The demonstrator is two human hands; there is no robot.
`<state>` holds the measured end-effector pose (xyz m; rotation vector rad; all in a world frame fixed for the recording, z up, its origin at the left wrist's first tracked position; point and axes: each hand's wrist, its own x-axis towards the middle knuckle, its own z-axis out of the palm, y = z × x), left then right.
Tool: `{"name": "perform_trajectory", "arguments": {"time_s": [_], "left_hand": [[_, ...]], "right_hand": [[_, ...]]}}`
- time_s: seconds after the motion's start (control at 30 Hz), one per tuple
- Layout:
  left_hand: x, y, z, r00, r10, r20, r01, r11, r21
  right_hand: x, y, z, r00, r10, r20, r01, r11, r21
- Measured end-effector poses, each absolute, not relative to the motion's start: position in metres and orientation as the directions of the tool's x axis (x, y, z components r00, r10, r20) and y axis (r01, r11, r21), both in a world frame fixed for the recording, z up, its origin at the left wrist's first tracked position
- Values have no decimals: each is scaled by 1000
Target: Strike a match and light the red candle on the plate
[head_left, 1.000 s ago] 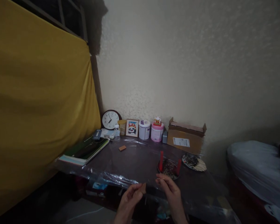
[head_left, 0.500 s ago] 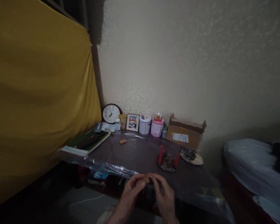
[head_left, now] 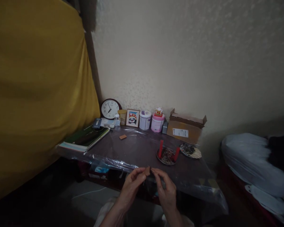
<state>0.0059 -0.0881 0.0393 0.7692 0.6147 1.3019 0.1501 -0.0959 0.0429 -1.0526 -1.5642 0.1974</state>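
My left hand (head_left: pixel 132 185) pinches a small brown matchbox (head_left: pixel 147 171) in front of the table's near edge. My right hand (head_left: pixel 165 188) is pinched closed right beside the box, its fingertips touching the box's end; whatever it holds is too small to make out. Just beyond my hands a round dish (head_left: pixel 166 156) with two red candles (head_left: pixel 160 148) stands on the dark plastic-covered table (head_left: pixel 137 151). A plate of used matchsticks (head_left: pixel 190 151) lies to its right.
A second small brown box (head_left: pixel 122 136) lies mid-table. Books (head_left: pixel 85 139) sit at the left. Along the wall stand a clock (head_left: pixel 109 108), a framed picture (head_left: pixel 132 118), two tubs (head_left: pixel 145 119) and a cardboard box (head_left: pixel 185 129). A yellow mattress (head_left: pixel 35 94) leans left; bedding (head_left: pixel 251 160) lies right.
My hands came together from slightly apart, so the right fingertips now meet the matchbox. The view has tilted down and drifted, showing more of my forearms.
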Motion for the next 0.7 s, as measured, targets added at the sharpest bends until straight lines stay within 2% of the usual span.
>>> {"name": "perform_trajectory", "arguments": {"time_s": [0.47,0.7], "left_hand": [[11,-90,49,150,989,-13,-650,108,752],[10,-91,50,164,986,-5,-665,115,738]], "right_hand": [[153,-97,42,34,640,767,549,630,-550],[152,-98,44,40,641,767,572,614,-544]]}}
